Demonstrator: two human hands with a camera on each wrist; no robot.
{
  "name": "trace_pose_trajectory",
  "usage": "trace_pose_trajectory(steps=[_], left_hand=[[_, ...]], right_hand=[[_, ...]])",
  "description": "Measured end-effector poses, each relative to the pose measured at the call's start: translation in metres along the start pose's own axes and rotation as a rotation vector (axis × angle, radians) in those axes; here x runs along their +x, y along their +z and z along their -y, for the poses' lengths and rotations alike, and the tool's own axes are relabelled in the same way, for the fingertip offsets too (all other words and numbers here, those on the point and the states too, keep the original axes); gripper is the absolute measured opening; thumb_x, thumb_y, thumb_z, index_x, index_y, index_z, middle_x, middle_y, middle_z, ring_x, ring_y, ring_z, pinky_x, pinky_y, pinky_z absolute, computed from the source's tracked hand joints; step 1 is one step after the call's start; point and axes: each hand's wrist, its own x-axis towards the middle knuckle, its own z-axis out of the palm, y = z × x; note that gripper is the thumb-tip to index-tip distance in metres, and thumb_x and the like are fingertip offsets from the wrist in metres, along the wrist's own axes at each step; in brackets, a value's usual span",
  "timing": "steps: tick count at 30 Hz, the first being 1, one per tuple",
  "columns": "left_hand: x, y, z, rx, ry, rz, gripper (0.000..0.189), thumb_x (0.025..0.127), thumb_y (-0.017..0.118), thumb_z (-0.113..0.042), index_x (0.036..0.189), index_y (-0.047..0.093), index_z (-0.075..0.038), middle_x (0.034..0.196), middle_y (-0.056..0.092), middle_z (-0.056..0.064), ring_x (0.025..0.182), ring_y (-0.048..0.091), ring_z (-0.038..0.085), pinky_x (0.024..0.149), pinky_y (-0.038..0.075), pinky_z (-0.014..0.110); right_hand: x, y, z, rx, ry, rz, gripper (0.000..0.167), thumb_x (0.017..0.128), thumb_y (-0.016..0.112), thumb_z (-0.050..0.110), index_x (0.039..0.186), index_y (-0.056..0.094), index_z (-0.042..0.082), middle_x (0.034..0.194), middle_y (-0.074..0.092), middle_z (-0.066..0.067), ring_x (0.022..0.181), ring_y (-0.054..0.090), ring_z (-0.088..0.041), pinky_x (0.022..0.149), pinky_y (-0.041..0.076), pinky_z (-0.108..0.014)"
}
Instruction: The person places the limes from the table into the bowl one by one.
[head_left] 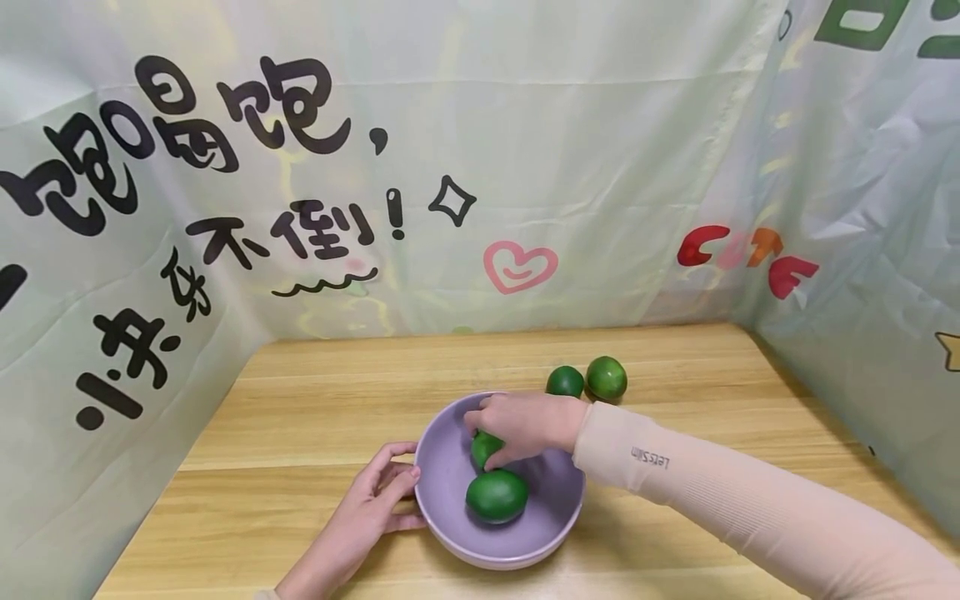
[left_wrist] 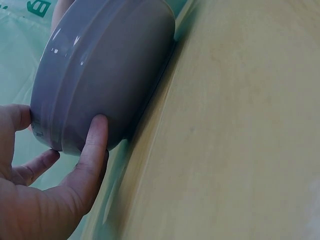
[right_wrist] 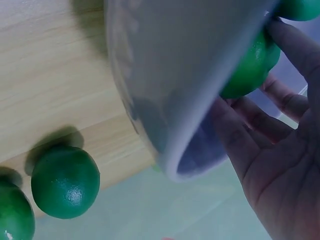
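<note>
A purple bowl stands on the wooden table. Against its left side is my left hand, thumb at the rim and fingers spread along the outer wall. My right hand reaches over the far right rim into the bowl, its fingers and thumb round a green lime. That lime shows between the fingertips in the right wrist view. Close in front of it, a larger dark green oval fruit lies on the bowl's bottom.
Behind the bowl, to its right, a dark green round fruit and a lighter green lime lie side by side on the table. A printed cloth hangs around the table's back and sides.
</note>
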Motion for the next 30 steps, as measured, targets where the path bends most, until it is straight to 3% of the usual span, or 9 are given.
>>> trace_pose_trajectory(steps=[9,17,23,30], left_hand=[[0.001,-0.001,0.002,-0.004,0.002,0.0,0.05,0.111,0.061,-0.029,0.155,0.046,-0.011,0.142,0.058,0.029,0.116,0.07,0.03,0.093,0.069,0.047],[0.001,-0.002,0.003,-0.007,0.002,0.002,0.05,0.111,0.061,-0.028,0.155,0.046,-0.011,0.142,0.057,0.029,0.116,0.07,0.03,0.092,0.07,0.047],[0.001,-0.002,0.003,-0.008,0.009,0.0,0.049,0.111,0.061,-0.028,0.154,0.046,-0.011,0.14,0.058,0.029,0.115,0.07,0.03,0.092,0.07,0.047],[0.001,-0.001,0.003,-0.004,0.003,-0.006,0.049,0.111,0.061,-0.028,0.154,0.046,-0.011,0.141,0.058,0.029,0.115,0.069,0.03,0.091,0.07,0.047]], right_hand=[[-0.001,-0.006,0.0,0.051,0.013,0.025,0.041,0.097,0.082,0.037,0.13,0.069,0.015,0.12,0.07,-0.004,0.096,0.064,-0.008,0.085,0.059,-0.023],[-0.003,-0.015,-0.004,0.132,-0.016,0.046,0.039,0.101,0.077,0.036,0.132,0.069,0.014,0.121,0.073,-0.002,0.103,0.068,-0.011,0.09,0.06,-0.025],[-0.007,-0.025,-0.011,0.169,-0.071,0.003,0.037,0.103,0.075,0.032,0.132,0.07,0.01,0.126,0.073,-0.008,0.115,0.068,-0.023,0.097,0.06,-0.031],[-0.011,-0.036,-0.019,0.206,-0.068,-0.052,0.036,0.103,0.075,0.03,0.131,0.07,0.009,0.124,0.073,-0.009,0.114,0.067,-0.024,0.101,0.06,-0.035]])
